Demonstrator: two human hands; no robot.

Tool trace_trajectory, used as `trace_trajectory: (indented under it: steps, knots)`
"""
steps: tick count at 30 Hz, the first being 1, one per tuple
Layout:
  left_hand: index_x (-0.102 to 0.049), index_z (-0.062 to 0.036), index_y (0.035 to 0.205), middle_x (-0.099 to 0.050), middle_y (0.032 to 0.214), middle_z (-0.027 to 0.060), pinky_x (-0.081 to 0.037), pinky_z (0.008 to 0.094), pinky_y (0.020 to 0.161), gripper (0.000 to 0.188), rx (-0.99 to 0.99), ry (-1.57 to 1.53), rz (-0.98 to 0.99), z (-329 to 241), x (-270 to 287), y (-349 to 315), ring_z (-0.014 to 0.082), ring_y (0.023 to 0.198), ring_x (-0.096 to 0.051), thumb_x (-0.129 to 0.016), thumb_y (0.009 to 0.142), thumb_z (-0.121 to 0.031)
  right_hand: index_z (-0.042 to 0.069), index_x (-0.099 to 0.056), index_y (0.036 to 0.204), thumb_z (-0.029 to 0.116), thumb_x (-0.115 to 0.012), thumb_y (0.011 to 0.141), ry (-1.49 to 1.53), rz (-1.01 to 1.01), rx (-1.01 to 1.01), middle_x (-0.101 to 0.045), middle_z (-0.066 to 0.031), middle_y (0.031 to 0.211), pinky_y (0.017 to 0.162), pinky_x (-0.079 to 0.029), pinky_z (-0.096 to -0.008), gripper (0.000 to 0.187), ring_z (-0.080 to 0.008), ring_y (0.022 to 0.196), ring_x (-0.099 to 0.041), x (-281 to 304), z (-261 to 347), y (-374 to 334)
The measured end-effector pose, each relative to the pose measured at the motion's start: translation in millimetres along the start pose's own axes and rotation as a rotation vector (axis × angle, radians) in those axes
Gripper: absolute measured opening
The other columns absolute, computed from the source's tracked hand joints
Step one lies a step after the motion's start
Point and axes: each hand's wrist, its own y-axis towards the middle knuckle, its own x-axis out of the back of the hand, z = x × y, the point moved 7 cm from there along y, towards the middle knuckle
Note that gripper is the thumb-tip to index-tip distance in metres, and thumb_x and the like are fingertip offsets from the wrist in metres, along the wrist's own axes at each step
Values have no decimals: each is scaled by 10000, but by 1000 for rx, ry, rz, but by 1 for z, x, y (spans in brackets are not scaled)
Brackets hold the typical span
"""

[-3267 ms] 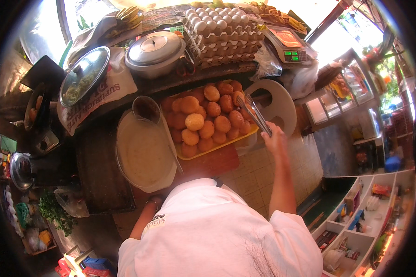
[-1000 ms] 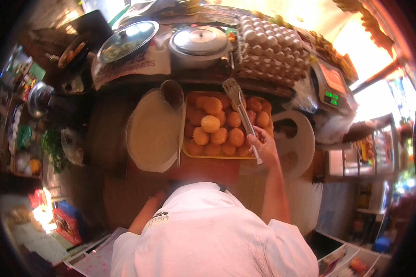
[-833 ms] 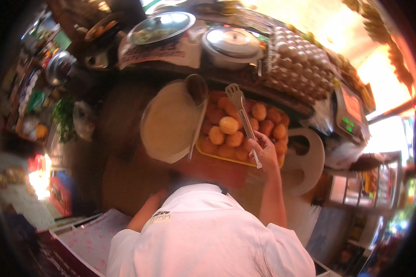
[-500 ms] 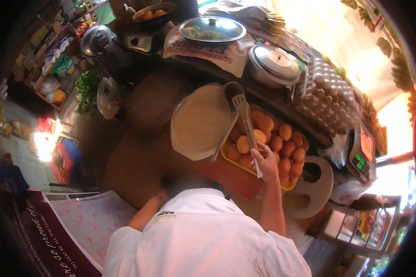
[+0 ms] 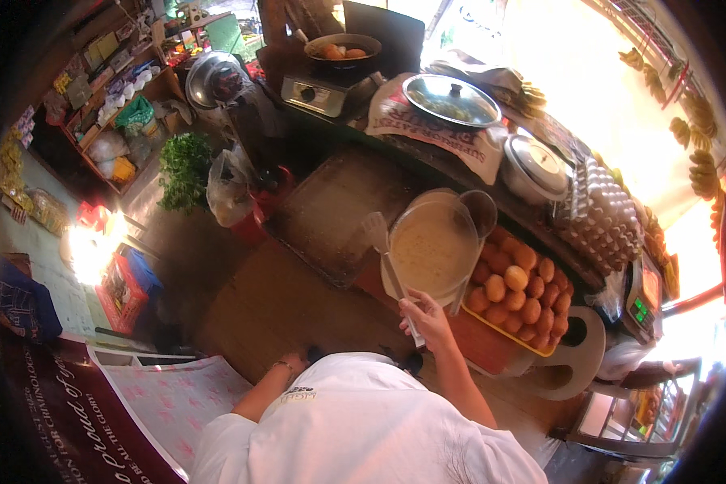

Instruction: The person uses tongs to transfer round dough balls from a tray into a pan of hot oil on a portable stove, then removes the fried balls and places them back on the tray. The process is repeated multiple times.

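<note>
My right hand [image 5: 427,319] is closed around metal tongs [image 5: 390,266] with slotted ends. The tongs point away and slightly left, beside the near left rim of a pale container [image 5: 387,242] of cream-coloured batter [image 5: 432,246]; nothing shows between their tips. Leaning at the container's right is a dark round ladle [image 5: 480,211]. To the right, a yellow-rimmed tray [image 5: 508,341] is heaped with orange, egg-shaped pieces [image 5: 531,310]. My left hand [image 5: 294,363] hangs low by my white shirt, away from all of these, its fingers too indistinct to read.
At the far edge are a pan [image 5: 343,42] with orange pieces on a stove [image 5: 315,95], a glass-lidded pan [image 5: 453,98], a lidded pot [image 5: 536,165] and stacked egg trays [image 5: 601,211]. A scale [image 5: 639,300] stands right. Leafy greens [image 5: 184,171] lie left.
My view has turned left, bringing the stove and its pan fully into sight. My right hand has carried the tongs leftward from over the orange pieces to the batter container's near left side.
</note>
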Motion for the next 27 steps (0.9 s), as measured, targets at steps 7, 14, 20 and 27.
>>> trace_trajectory:
  steps: [7,14,20,27]
  knots:
    - [-653,-46,1175,-559,1302,216,-439,409,1015,525,90,-60,136,129,5,-4,355,1200,-546,-541,866,-454,21,-490,1335,303,-732,860,-44,110,-20,-586,-57,852,482,-480,-251,603,-119,603,-613,-120,-10,28]
    - [-633,-81,1223,-592,1264,200,-427,425,1024,512,120,-40,152,219,-69,14,367,1179,-557,-475,902,-447,30,-500,1327,325,-735,855,-110,189,-76,-588,-56,860,502,-487,-256,604,-118,611,-606,-190,-7,56]
    - [-642,-75,1208,-597,1249,209,-432,427,1013,505,139,-251,133,227,-54,45,368,1169,-562,-484,901,-444,25,-493,1313,289,-681,902,-169,255,-137,-592,-51,848,523,-495,-253,524,-118,629,-602,-223,-2,103]
    - [-652,-69,1190,-604,1232,220,-437,429,999,497,104,-346,7,210,75,64,368,1157,-568,-493,900,-440,22,-491,1313,324,-682,899,-63,437,-173,-596,-42,864,530,-489,-253,547,-110,622,-584,-298,26,168]
